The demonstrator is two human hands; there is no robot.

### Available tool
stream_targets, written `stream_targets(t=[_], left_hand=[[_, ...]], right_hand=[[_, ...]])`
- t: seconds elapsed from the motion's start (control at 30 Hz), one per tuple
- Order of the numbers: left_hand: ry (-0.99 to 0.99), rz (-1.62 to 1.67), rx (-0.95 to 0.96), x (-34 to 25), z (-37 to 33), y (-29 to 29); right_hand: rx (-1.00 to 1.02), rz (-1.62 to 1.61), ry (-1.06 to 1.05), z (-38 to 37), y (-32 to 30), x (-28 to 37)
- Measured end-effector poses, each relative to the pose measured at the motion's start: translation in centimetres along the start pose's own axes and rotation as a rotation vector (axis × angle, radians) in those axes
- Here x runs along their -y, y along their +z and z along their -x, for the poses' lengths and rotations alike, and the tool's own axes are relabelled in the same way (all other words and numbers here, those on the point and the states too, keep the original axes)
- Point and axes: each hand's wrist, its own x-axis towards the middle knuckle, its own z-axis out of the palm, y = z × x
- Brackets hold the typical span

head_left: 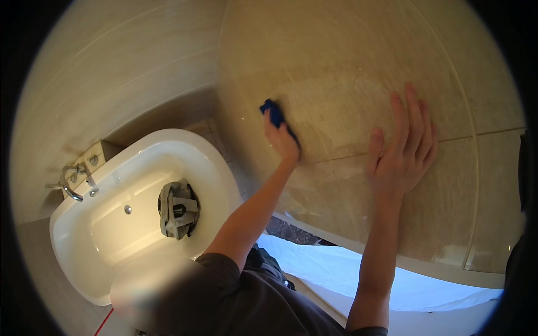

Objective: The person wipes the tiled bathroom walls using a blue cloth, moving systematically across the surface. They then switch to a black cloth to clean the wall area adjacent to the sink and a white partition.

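My left hand [282,141] presses a dark blue cloth [274,113] against the beige tiled wall [336,106]. Its fingers are closed round the cloth, and part of the cloth shows below the wrist side of the hand. Farther right, my right hand [404,148] lies flat on the same wall, fingers stretched upward and thumb apart, holding nothing. Wet-looking streaks and patches mark the tiles between and below the two hands.
A white bathtub [216,168] stands at the left, with a grey and black bag [178,210] inside. A chrome tap [70,185] rises at its far-left end. White-blue sheeting [319,269] lies along the wall's lower edge, beside a dark marbled strip [288,229].
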Motion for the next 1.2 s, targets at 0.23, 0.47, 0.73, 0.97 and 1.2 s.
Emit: stream_targets(t=[0.23, 0.47, 0.73, 0.97, 1.2], left_hand=[[-0.363, -0.164, -0.082, 3.9, -1.8, -1.1], [0.251, -0.074, 0.052, -8.2, -4.3, 4.0], [0.937, -0.008, 0.28, -27.8, -0.4, 9.1], [0.916, 0.139, 0.294, -27.1, -5.0, 9.5], [0.582, -0.07, 0.121, -13.0, -10.2, 6.1]], right_hand=[[0.075, -0.001, -0.006, 0.4, -0.1, -0.1], [0.094, 0.008, -0.021, -0.2, 0.4, 0.3], [-0.112, -0.232, 0.029, 0.6, 1.2, -0.1], [-0.068, -0.246, -0.034, 1.2, 1.0, 0.0], [0.004, -0.139, 0.018, 1.1, 0.8, 1.0]])
